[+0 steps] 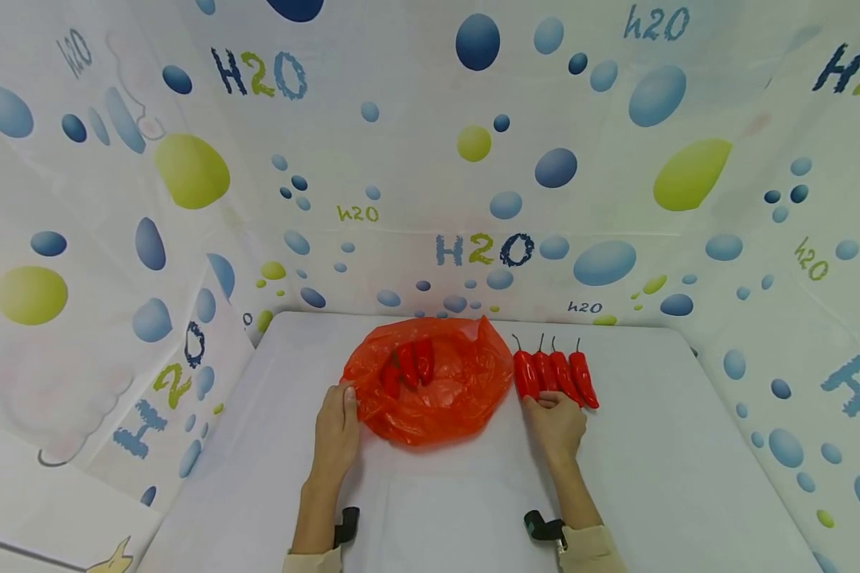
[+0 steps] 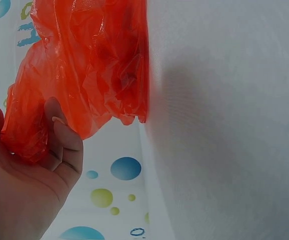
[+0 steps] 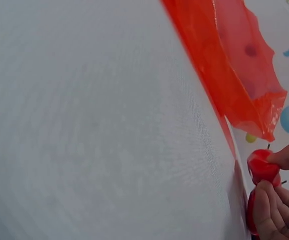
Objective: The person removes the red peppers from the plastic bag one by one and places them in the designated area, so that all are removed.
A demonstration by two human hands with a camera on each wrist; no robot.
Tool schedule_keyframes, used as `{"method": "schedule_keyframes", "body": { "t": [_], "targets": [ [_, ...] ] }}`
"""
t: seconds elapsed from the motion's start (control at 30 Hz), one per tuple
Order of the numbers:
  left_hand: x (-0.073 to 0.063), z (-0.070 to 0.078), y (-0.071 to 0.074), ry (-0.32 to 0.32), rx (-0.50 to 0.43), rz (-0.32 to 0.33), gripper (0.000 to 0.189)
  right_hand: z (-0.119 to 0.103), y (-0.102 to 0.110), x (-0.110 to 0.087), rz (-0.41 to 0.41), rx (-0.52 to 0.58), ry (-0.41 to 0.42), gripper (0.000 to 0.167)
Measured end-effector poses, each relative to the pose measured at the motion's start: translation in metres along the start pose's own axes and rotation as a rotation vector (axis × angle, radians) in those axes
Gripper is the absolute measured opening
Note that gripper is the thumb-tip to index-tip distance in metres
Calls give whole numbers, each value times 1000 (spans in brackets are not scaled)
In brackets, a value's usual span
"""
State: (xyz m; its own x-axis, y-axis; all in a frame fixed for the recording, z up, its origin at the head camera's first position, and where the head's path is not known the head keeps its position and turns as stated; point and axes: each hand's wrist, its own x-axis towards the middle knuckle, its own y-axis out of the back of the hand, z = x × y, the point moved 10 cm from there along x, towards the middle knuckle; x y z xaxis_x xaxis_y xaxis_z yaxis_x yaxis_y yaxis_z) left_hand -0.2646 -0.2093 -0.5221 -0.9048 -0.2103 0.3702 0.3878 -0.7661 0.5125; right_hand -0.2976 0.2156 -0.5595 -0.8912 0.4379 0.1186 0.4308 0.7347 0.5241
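A thin red plastic bag (image 1: 430, 426) lies with its mouth spread wide, and a few red chili peppers (image 1: 407, 364) show inside it. My left hand (image 1: 338, 430) grips the bag's left rim; in the left wrist view a bunched fold of the bag (image 2: 27, 120) sits between thumb and curled fingers. To the right of the bag, several glossy red chili peppers with dark stems lie side by side. My right hand (image 1: 557, 426) pinches the lower end of the leftmost chili pepper (image 1: 526, 374) between thumb and fingers, as the right wrist view also shows.
A white table (image 1: 430, 509) carries everything. The rightmost chili pepper (image 1: 583, 380) lies just beyond my right hand. Behind the table and on both sides hangs a white curtain (image 1: 416, 159) printed with blue and green drops. Each wrist wears a small black camera (image 1: 542, 526).
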Motion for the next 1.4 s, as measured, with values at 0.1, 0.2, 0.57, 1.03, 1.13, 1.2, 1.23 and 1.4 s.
{"method": "schedule_keyframes", "body": {
  "t": [0.1,0.2,0.57,1.03,1.13,1.2,1.23,1.4],
  "targets": [
    [0,0,0,-1,-2,1,35,1,0,0,2,-14,3,30],
    [0,1,1,-10,-2,12,33,2,1,0,6,-19,18,28],
    [0,2,2,-58,3,43,28,1,5,3,67,-36,78,25],
    [-1,-2,-2,-6,-1,2,32,0,7,2,79,-54,91,25],
    [-1,-3,-2,4,-6,-5,32,0,7,3,70,-72,87,27],
    [-1,-2,-2,4,-5,-5,32,0,8,3,73,-85,88,29],
    [-1,-2,-1,1,-4,-3,32,0,8,4,77,-95,88,29],
    [0,0,0,-26,2,17,31,-3,11,5,111,-120,109,28]
  ]
}}
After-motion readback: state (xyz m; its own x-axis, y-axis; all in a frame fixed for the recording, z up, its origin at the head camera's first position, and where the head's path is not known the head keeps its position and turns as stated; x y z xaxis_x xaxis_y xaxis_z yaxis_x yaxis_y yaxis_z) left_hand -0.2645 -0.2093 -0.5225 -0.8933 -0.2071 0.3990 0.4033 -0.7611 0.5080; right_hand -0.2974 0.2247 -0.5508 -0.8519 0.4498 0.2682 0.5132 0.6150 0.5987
